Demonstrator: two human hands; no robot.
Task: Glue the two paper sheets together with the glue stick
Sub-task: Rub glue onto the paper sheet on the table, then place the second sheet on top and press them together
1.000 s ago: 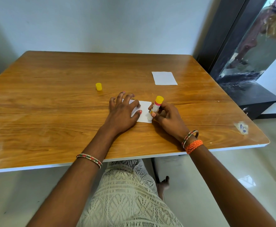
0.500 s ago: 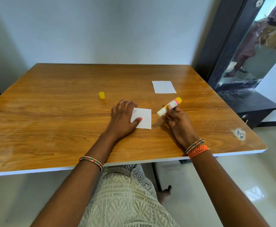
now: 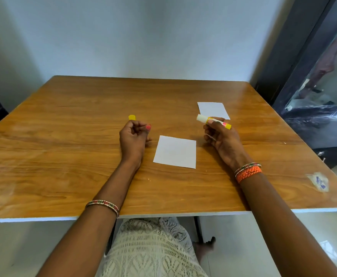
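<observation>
A white paper sheet (image 3: 175, 152) lies flat on the wooden table (image 3: 63, 156) between my hands. A second white sheet (image 3: 213, 109) lies farther back on the right. My right hand (image 3: 221, 137) holds the uncapped glue stick (image 3: 213, 121) sideways above the table, its white tip pointing left, just in front of the far sheet. My left hand (image 3: 134, 137) is left of the near sheet with fingers curled and nothing in it. The yellow cap (image 3: 132, 117) stands on the table just beyond its knuckles.
A dark cabinet with a glass panel (image 3: 319, 86) stands close to the table's right side. A scrap of tape (image 3: 318, 181) sticks to the table near the front right corner. The wall runs behind the far edge.
My left hand has lifted off the near sheet and moved left towards the cap, curling its fingers. My right hand has raised the glue stick off the sheet and turned it sideways.
</observation>
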